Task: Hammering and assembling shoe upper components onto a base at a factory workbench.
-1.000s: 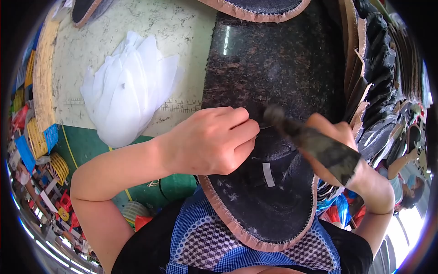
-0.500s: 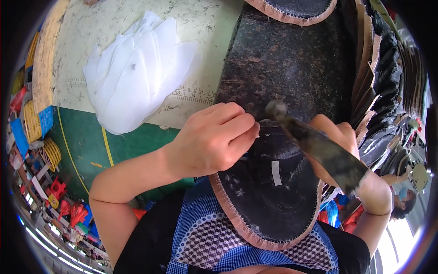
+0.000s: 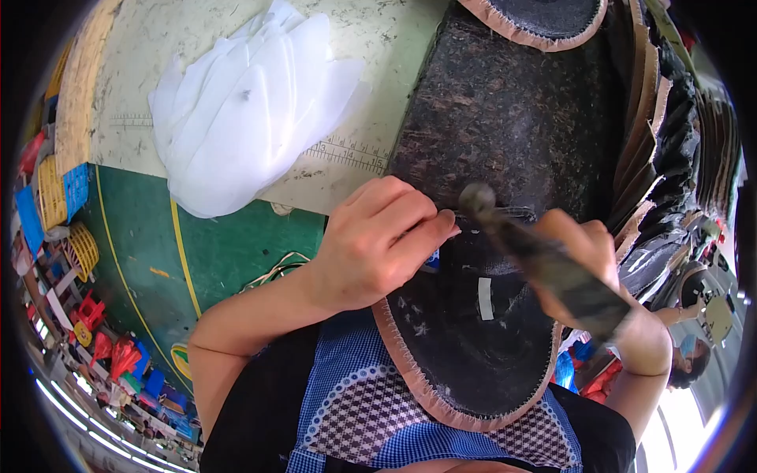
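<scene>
My right hand (image 3: 582, 243) is closed around a hammer (image 3: 564, 277), whose broad dark head, blurred by motion, ends in a small round face. That face hovers over the upper edge of a black rounded leather-like piece (image 3: 441, 355) with a pinkish stitched rim and a short white strip on it. At the left end of that edge, the thumb and fingers of my left hand (image 3: 374, 244) are pinched together. The fingertips hide whatever lies between them. Beneath the edge, a worn dark board (image 3: 505, 118) spans the worktable.
A pile of white translucent sheets (image 3: 244, 118) lies on the pale table (image 3: 378, 47) at left. Another rimmed black piece (image 3: 544, 17) rests at the board's far end. Layered pieces (image 3: 643, 118) are stacked along the right. A person (image 3: 690, 359) is in the right background.
The view has shifted slightly, with the table and board appearing farther right. The hammer's round face sits marginally lower. My left hand keeps its pinch at the edge.
</scene>
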Demonstrator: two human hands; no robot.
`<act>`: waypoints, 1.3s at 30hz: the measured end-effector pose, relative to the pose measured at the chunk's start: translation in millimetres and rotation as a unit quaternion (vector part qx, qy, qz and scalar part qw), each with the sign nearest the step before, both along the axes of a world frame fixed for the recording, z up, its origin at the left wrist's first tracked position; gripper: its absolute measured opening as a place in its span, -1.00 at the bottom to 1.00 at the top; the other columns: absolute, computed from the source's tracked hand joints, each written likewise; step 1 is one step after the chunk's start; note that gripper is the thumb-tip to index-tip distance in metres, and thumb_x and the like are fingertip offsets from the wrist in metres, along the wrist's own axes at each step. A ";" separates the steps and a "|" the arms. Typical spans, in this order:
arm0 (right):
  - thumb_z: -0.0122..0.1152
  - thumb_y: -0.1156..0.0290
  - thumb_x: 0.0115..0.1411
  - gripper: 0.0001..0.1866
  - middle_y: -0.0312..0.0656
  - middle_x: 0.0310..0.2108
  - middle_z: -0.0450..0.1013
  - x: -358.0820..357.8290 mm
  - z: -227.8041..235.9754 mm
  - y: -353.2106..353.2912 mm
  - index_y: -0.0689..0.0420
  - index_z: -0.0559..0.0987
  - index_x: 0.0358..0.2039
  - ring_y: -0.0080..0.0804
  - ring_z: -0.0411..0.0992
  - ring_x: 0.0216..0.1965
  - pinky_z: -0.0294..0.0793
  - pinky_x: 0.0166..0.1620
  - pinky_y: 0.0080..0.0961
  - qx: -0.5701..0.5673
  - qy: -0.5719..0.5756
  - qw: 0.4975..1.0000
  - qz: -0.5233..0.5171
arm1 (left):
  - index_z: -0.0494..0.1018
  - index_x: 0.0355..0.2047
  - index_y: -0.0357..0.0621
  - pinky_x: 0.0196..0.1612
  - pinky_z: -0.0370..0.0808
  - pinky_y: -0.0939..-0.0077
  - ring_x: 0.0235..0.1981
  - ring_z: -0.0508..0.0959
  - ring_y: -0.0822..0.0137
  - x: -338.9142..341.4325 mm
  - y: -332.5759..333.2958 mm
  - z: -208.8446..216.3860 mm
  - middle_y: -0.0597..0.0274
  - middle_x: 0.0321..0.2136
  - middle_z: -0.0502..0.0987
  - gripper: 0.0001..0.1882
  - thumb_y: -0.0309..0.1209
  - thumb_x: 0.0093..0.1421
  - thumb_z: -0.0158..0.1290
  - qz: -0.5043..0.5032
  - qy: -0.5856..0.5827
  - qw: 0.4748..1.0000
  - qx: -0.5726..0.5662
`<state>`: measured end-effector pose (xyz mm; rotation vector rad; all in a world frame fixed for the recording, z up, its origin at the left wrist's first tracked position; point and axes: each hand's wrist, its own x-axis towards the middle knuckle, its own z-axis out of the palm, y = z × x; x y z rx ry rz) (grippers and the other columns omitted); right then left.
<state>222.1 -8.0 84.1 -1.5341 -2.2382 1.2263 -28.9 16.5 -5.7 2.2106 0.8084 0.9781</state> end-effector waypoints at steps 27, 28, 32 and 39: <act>0.38 0.41 0.05 -0.71 -0.09 -0.70 0.30 10.6 -9.6 -34.0 0.31 0.51 -0.30 -0.12 0.44 -0.68 0.37 -0.58 -0.36 0.069 0.017 0.997 -0.001 | 0.64 -0.32 -0.10 -0.24 0.42 0.39 -0.31 0.44 0.23 2.5 -9.7 6.2 0.35 -0.44 0.52 -0.72 -0.54 -0.10 0.39 0.097 0.020 0.993 -0.070; 0.38 0.41 0.05 -0.71 -0.09 -0.70 0.30 12.9 -12.0 -37.5 0.31 0.51 -0.30 -0.12 0.44 -0.68 0.37 -0.58 -0.36 0.071 0.018 0.997 -0.002 | 0.64 -0.32 -0.10 -0.23 0.43 0.39 -0.30 0.44 0.22 3.1 -9.9 7.4 0.35 -0.44 0.53 -0.73 -0.56 -0.09 0.36 0.101 0.026 0.991 -0.080; 0.29 0.53 -0.12 -0.92 -0.13 -0.44 0.41 19.0 -15.3 -44.2 0.17 0.58 -0.53 -0.22 0.45 -0.52 0.33 -0.51 -0.31 0.033 0.002 0.999 -0.010 | 0.63 -0.34 -0.10 -0.23 0.42 0.40 -0.29 0.44 0.23 4.7 -7.6 17.8 0.35 -0.44 0.53 -0.76 -0.60 -0.07 0.32 0.091 0.039 0.990 -0.102; 0.26 0.52 -0.02 -0.91 -0.07 -0.34 0.45 12.0 -13.9 -42.7 0.21 0.62 -0.44 -0.15 0.45 -0.50 0.34 -0.47 -0.31 0.054 0.012 0.998 0.020 | 0.62 -0.37 -0.11 -0.22 0.41 0.41 -0.30 0.45 0.26 7.6 -8.9 24.7 0.35 -0.45 0.53 -0.76 -0.58 -0.10 0.35 0.094 0.070 0.984 -0.134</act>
